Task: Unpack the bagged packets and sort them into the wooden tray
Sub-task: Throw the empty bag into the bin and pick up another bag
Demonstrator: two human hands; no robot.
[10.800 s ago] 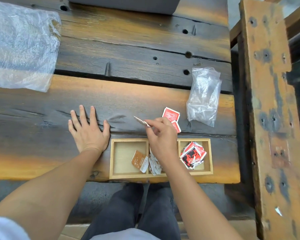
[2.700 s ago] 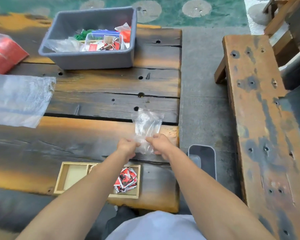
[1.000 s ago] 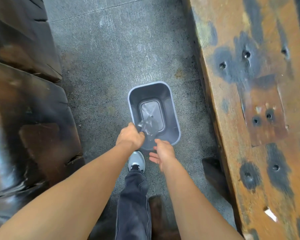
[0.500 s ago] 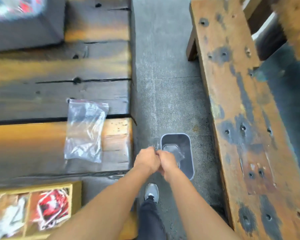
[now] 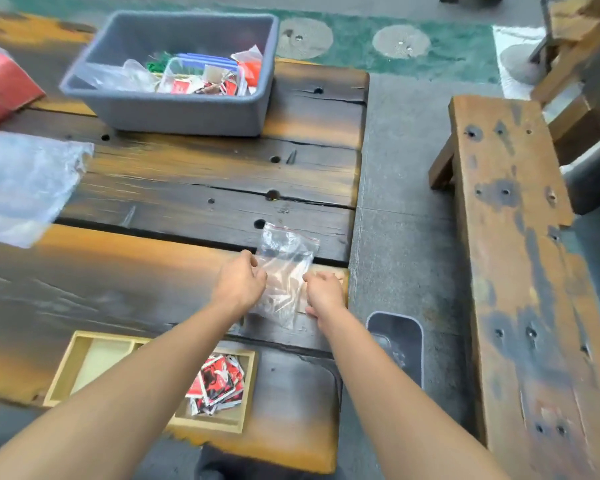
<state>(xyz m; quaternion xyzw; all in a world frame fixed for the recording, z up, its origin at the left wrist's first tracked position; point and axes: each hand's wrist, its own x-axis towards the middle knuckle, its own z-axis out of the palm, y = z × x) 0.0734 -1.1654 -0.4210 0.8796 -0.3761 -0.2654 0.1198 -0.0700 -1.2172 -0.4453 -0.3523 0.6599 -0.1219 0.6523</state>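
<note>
Both hands are gripping a clear zip bag (image 5: 284, 271) lying near the tabletop (image 5: 187, 174) edge, left hand (image 5: 239, 282) pinching its left side, right hand (image 5: 324, 294) its right; red packets (image 5: 217, 384) are sitting in the wooden tray (image 5: 66, 368)

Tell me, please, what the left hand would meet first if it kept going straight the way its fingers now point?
The left hand points right, and its fingers are already at the edge of the clear zip bag on the wooden table. The bag comes first, then probably the right hand at its other side.
</note>
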